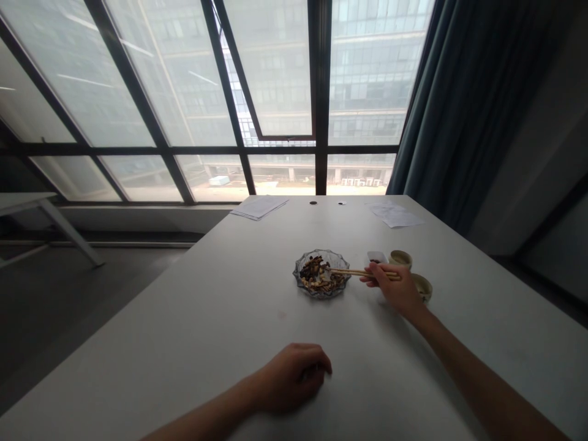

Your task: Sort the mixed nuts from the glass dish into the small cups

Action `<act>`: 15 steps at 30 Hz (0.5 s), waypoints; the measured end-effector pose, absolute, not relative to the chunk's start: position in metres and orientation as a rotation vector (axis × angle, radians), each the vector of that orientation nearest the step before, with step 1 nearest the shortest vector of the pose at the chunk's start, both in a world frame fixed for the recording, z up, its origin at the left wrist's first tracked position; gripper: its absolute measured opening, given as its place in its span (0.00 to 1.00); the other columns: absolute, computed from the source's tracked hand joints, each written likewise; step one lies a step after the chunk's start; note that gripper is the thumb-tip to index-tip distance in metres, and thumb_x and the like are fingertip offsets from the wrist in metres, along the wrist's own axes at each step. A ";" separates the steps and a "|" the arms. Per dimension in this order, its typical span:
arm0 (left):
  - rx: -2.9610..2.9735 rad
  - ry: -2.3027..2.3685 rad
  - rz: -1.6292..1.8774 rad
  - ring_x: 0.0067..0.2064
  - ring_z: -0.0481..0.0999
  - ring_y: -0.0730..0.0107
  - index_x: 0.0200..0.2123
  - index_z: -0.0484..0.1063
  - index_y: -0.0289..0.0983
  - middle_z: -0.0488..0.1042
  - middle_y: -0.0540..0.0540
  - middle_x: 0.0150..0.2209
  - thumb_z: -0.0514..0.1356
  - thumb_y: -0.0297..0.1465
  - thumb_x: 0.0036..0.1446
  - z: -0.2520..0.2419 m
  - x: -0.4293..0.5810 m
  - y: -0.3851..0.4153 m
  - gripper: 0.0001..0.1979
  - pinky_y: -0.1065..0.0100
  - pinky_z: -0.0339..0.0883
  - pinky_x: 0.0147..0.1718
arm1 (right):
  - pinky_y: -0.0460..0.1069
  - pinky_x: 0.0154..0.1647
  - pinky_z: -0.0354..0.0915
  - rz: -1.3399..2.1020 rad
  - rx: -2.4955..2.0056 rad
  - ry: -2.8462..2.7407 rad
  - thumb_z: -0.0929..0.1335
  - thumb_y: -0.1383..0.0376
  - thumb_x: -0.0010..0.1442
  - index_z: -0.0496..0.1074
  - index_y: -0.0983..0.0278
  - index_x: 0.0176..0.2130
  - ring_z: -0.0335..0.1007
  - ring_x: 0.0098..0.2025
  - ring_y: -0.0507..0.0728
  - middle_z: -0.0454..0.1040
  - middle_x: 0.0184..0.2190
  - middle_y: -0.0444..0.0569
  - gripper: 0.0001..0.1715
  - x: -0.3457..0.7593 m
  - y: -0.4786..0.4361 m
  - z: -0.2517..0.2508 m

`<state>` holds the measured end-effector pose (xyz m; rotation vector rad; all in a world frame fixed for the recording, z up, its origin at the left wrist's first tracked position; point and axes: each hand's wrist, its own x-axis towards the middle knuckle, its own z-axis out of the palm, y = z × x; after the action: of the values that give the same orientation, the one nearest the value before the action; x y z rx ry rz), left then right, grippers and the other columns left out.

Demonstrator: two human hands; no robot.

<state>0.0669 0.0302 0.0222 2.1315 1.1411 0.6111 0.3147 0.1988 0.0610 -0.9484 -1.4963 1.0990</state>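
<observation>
My right hand is closed around a pair of wooden chopsticks, which point left. Their tips reach into a clear glass bowl with a scalloped rim. Inside lie brown and pale dried pieces, too small to name; whether the tips pinch one I cannot tell. My left hand rests on the table nearer to me, its fingers curled in and nothing visible in them. Beside my right hand stand a small bowl, a second small bowl partly hidden behind it, and a small clear container with dark contents.
The white table runs toward the windows. Paper sheets lie at its far left and more papers at its far right. Two small dark round spots are at the far edge. A blue curtain hangs on the right; another table stands left.
</observation>
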 end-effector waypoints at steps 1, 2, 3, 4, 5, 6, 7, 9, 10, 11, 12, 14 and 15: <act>2.134 1.144 0.610 0.35 0.75 0.71 0.42 0.76 0.39 0.78 0.49 0.36 0.56 0.20 0.56 0.022 0.067 0.030 0.15 0.73 0.67 0.39 | 0.52 0.33 0.81 1.087 -0.958 -1.478 0.73 0.42 0.57 0.82 0.70 0.36 0.84 0.31 0.63 0.83 0.30 0.59 0.32 0.316 0.198 0.066; 2.136 1.146 0.606 0.35 0.74 0.71 0.43 0.76 0.39 0.78 0.49 0.36 0.56 0.20 0.56 0.022 0.067 0.030 0.15 0.73 0.67 0.39 | 0.52 0.32 0.81 1.074 -0.970 -1.457 0.74 0.42 0.56 0.82 0.70 0.36 0.83 0.30 0.63 0.83 0.29 0.59 0.32 0.318 0.197 0.071; 2.139 1.146 0.601 0.35 0.74 0.71 0.43 0.76 0.39 0.78 0.49 0.36 0.56 0.20 0.56 0.021 0.067 0.030 0.15 0.73 0.67 0.39 | 0.52 0.32 0.81 1.058 -0.976 -1.438 0.74 0.43 0.56 0.82 0.70 0.36 0.83 0.29 0.63 0.83 0.30 0.58 0.31 0.321 0.197 0.078; 2.140 1.147 0.597 0.35 0.74 0.71 0.43 0.76 0.39 0.78 0.49 0.36 0.56 0.20 0.56 0.021 0.067 0.031 0.15 0.73 0.67 0.39 | 0.52 0.32 0.81 1.037 -0.973 -1.419 0.74 0.43 0.56 0.81 0.70 0.36 0.83 0.30 0.63 0.83 0.30 0.58 0.31 0.324 0.196 0.085; 2.138 1.147 0.594 0.35 0.74 0.71 0.43 0.76 0.39 0.78 0.49 0.36 0.56 0.20 0.56 0.021 0.067 0.031 0.15 0.73 0.67 0.39 | 0.53 0.33 0.81 1.009 -0.962 -1.402 0.74 0.44 0.57 0.81 0.70 0.36 0.84 0.31 0.64 0.84 0.31 0.58 0.29 0.329 0.195 0.093; 2.135 1.148 0.593 0.35 0.74 0.71 0.43 0.76 0.39 0.78 0.50 0.36 0.56 0.20 0.56 0.021 0.067 0.030 0.15 0.73 0.67 0.39 | 0.53 0.34 0.82 0.974 -0.944 -1.389 0.75 0.45 0.57 0.81 0.69 0.36 0.84 0.32 0.64 0.84 0.31 0.58 0.28 0.334 0.194 0.101; 2.130 1.149 0.593 0.35 0.74 0.71 0.43 0.76 0.39 0.78 0.50 0.36 0.56 0.20 0.56 0.021 0.067 0.030 0.15 0.73 0.66 0.39 | 0.54 0.36 0.82 0.932 -0.928 -1.374 0.75 0.46 0.57 0.82 0.69 0.36 0.84 0.33 0.64 0.84 0.32 0.57 0.26 0.340 0.194 0.109; 2.119 1.154 0.597 0.36 0.74 0.71 0.43 0.76 0.39 0.78 0.50 0.36 0.56 0.20 0.56 0.022 0.067 0.030 0.15 0.73 0.66 0.39 | 0.55 0.37 0.82 0.835 -0.924 -1.332 0.75 0.48 0.57 0.82 0.68 0.36 0.84 0.33 0.64 0.84 0.32 0.56 0.24 0.353 0.194 0.124; 2.115 1.156 0.598 0.36 0.74 0.71 0.43 0.77 0.39 0.78 0.50 0.36 0.56 0.20 0.56 0.022 0.067 0.030 0.16 0.73 0.66 0.39 | 0.54 0.36 0.82 0.788 -0.931 -1.304 0.75 0.48 0.57 0.82 0.68 0.36 0.84 0.33 0.64 0.84 0.32 0.56 0.24 0.361 0.194 0.130; 2.111 1.157 0.598 0.35 0.74 0.72 0.43 0.77 0.39 0.78 0.50 0.36 0.56 0.20 0.56 0.022 0.067 0.030 0.16 0.73 0.66 0.39 | 0.54 0.36 0.82 0.745 -0.936 -1.276 0.76 0.49 0.57 0.82 0.68 0.36 0.84 0.32 0.64 0.83 0.31 0.56 0.24 0.368 0.195 0.135; 2.108 1.158 0.598 0.35 0.74 0.72 0.43 0.77 0.39 0.78 0.50 0.36 0.56 0.20 0.56 0.022 0.067 0.029 0.16 0.74 0.66 0.38 | 0.54 0.36 0.82 0.712 -0.940 -1.252 0.76 0.49 0.58 0.82 0.68 0.35 0.84 0.32 0.63 0.83 0.31 0.56 0.23 0.374 0.195 0.140; 2.103 1.160 0.596 0.35 0.74 0.72 0.43 0.77 0.39 0.77 0.50 0.36 0.56 0.20 0.55 0.022 0.067 0.029 0.16 0.74 0.66 0.37 | 0.55 0.37 0.82 0.673 -0.959 -1.226 0.75 0.50 0.58 0.81 0.66 0.34 0.83 0.31 0.63 0.82 0.30 0.55 0.21 0.386 0.196 0.146; 2.102 1.160 0.596 0.34 0.73 0.72 0.43 0.77 0.39 0.77 0.50 0.36 0.56 0.20 0.55 0.022 0.067 0.030 0.16 0.74 0.66 0.37 | 0.57 0.39 0.81 0.669 -0.976 -1.223 0.75 0.50 0.59 0.81 0.64 0.33 0.83 0.31 0.63 0.82 0.29 0.54 0.19 0.391 0.197 0.148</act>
<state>0.0674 0.0295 0.0223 2.1018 1.1605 0.5961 0.3910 0.1965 0.1482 -0.9758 -1.2235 0.6685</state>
